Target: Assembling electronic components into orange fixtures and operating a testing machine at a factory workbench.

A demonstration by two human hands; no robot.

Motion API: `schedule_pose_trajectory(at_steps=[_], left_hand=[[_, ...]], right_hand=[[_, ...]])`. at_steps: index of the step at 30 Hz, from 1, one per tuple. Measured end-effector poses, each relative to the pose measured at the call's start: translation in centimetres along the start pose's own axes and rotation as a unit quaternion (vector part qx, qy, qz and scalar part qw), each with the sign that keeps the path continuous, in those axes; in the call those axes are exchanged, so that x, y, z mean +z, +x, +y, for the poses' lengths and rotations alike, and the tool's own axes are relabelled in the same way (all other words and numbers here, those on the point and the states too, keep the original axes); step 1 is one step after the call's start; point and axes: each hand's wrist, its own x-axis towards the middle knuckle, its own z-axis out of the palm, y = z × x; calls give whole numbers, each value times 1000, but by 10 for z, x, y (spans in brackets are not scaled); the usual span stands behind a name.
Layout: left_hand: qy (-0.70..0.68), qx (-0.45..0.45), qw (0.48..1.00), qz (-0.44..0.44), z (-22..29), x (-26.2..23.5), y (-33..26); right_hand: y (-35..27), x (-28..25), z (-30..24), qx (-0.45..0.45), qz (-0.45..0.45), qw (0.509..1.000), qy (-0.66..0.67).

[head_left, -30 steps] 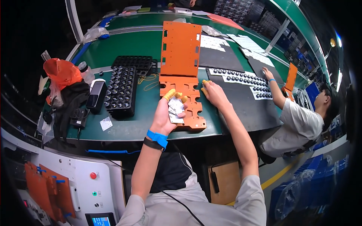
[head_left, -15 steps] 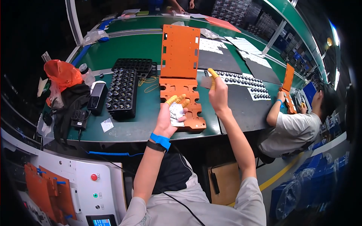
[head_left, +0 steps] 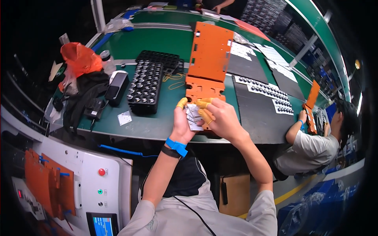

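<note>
My left hand point(head_left: 184, 125), palm up with yellow finger cots, holds a few thin white circuit boards point(head_left: 193, 122), seemingly stacked. From the right, my right hand point(head_left: 225, 120) reaches over them, its yellow-tipped fingers bent and pinching at the boards' upper edge. Exactly what lies between those fingertips is partly hidden. Just beyond both hands lies the orange fixture point(head_left: 197, 93), its tall perforated lid point(head_left: 211, 51) raised. My hands cover the near part of the fixture. One loose white circuit board point(head_left: 125, 118) rests on the green table, left of my hands.
Black trays of round lens-like parts point(head_left: 145, 80) stand left of the fixture, near yellow bands point(head_left: 176, 83). Farther left are a black box-shaped device point(head_left: 117, 87) and an orange bag point(head_left: 80, 59). White strips with black parts point(head_left: 267, 89) lie rightward on dark mats. A co-worker point(head_left: 311, 145) sits right.
My right hand has come down and left from beside the lid, where it held a thin greyish plate, to the boards in my left hand. The whole view has shifted slightly.
</note>
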Motion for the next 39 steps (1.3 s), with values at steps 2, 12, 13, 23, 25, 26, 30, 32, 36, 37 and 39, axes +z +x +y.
schedule_pose_trajectory(at_steps=[2, 12, 13, 23, 25, 26, 30, 32, 36, 37, 39], left_hand=[[3, 30, 999, 25, 0, -2, -8], [-49, 81, 993, 66, 31, -11, -100], [-49, 92, 991, 79, 31, -14, -107], [-61, 98, 989, 97, 53, -33, -143], [-69, 92, 989, 90, 54, -28, -144], [-41, 97, 988, 110, 53, -23, -144], [76, 134, 980, 128, 49, -22, -148], [57, 123, 985, 108, 51, -28, -150], [51, 131, 985, 100, 48, -34, -153], [66, 144, 984, 82, 47, -37, -153], [30, 158, 984, 79, 44, -34, -148]], right_hand=[[5, 4, -2, -12, 14, 1000, 22], [73, 62, -41, 43, 13, 986, 161], [84, 75, -43, 51, 17, 982, 180], [172, 127, -56, 152, -97, 983, 25], [174, 124, -53, 144, -101, 984, 12], [173, 123, -51, 136, -103, 985, 0], [149, 98, -73, 129, -28, 983, 126], [121, 85, -86, 121, -40, 966, 226], [66, 58, -101, 128, -87, 926, 343], [55, 55, -100, 140, -99, 920, 353], [38, 57, -94, 179, -114, 886, 412]])
